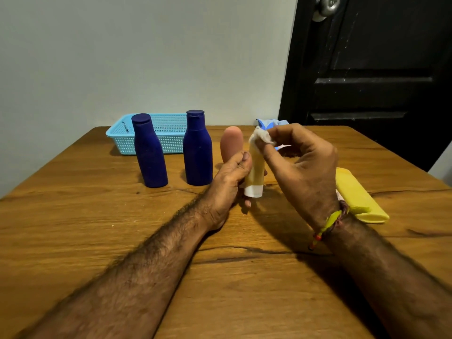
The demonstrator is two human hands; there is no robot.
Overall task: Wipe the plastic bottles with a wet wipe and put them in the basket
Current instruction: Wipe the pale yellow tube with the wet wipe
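My left hand (pixel 231 176) grips a slim yellow tube (pixel 255 171) with a white cap pointing down, held just above the wooden table (pixel 97 216). My right hand (pixel 303 162) pinches a crumpled white wet wipe (pixel 261 136) against the tube's top end. Two dark blue bottles (pixel 149 150) (pixel 197 148) stand upright to the left. A pink bottle (pixel 231 143) stands behind my left hand, partly hidden. A yellow bottle (pixel 359 196) lies on its side behind my right wrist. The light blue basket (pixel 168 135) sits at the back, behind the blue bottles.
A blue wet-wipe pack (pixel 271 123) lies at the table's back edge, mostly hidden by my right hand. A pale wall rises behind the table. A black door (pixel 379 69) stands at the right.
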